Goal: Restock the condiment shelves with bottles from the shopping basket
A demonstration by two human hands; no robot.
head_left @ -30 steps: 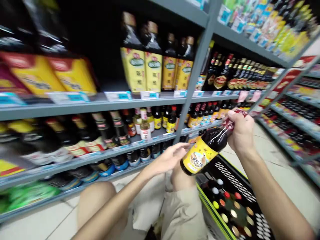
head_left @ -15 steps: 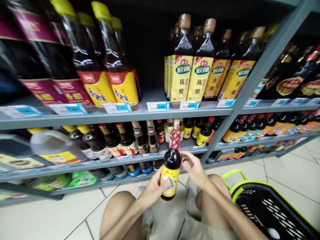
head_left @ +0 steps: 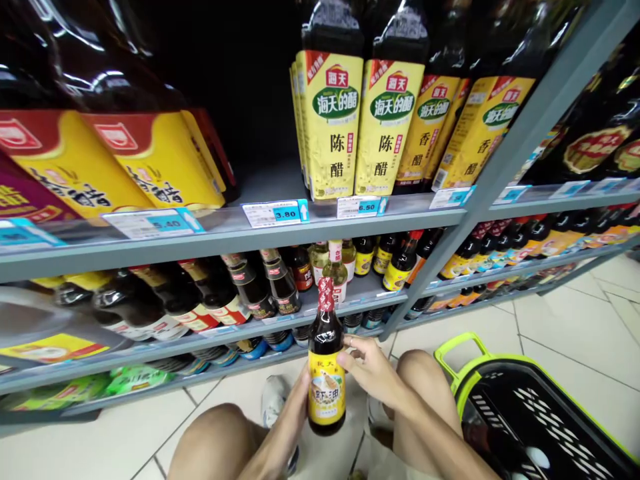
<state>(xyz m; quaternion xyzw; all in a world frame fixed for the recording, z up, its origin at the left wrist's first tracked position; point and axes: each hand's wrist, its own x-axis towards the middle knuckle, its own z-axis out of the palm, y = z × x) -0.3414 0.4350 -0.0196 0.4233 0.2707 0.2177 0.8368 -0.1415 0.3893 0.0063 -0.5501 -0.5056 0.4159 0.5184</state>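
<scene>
Head view: left hand and right hand both grip a dark, yellow-labelled glass bottle, upright before the grey metal shelves. It is neither shelved nor in the green-rimmed black basket.

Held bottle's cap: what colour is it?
The cap of the bottle is red with white specks; head view.

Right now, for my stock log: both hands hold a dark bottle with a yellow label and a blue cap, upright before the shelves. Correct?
Not the cap: it is red, not blue, as the head view shows. The left hand and right hand do hold the dark bottle with a yellow label upright before the shelves.
</scene>
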